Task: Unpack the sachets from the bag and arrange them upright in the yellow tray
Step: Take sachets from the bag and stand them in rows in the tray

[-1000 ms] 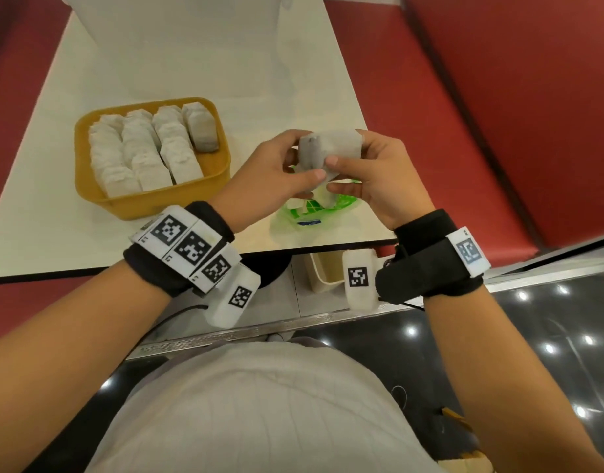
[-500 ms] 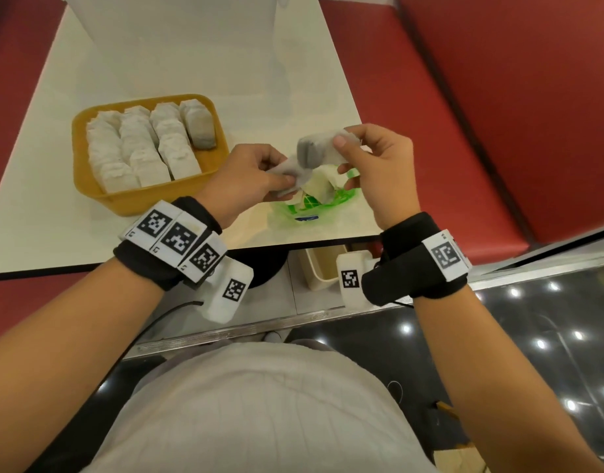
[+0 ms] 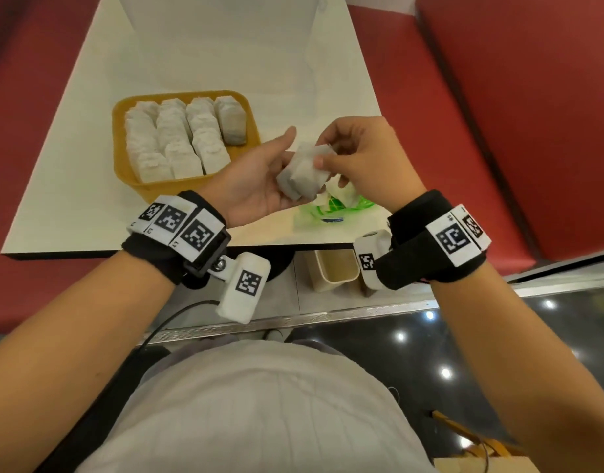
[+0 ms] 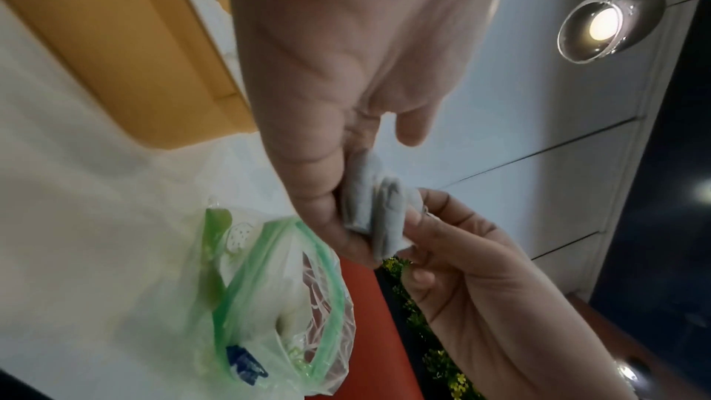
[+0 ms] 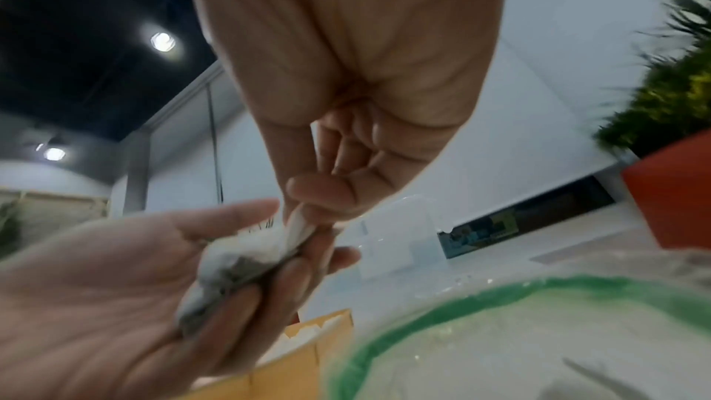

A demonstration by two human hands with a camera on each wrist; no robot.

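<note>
The yellow tray point(image 3: 120, 155) stands left of centre on the table, with several white sachets point(image 3: 178, 141) upright in rows and a free strip at its right. Above the table's near edge my left hand point(image 3: 256, 179) is turned palm up. Two grey-white sachets point(image 3: 302, 174) lie side by side across its fingers, the thumb held away. My right hand point(image 3: 358, 155) pinches the top edge of one of them point(image 5: 296, 230) between thumb and forefinger. Under both hands lies the clear bag with the green zip point(image 3: 334, 208), its mouth open point(image 4: 269, 300), pale contents showing inside.
The white table point(image 3: 225, 56) ends just below the hands. A translucent container point(image 3: 222, 15) stands at its far end. Red bench seats point(image 3: 515, 114) flank it on both sides. A beige bin point(image 3: 338, 271) sits under the table edge.
My left hand has turned palm up. My right hand has brought its sachet down beside the one in the left; half a second ago the two sachets were held apart.
</note>
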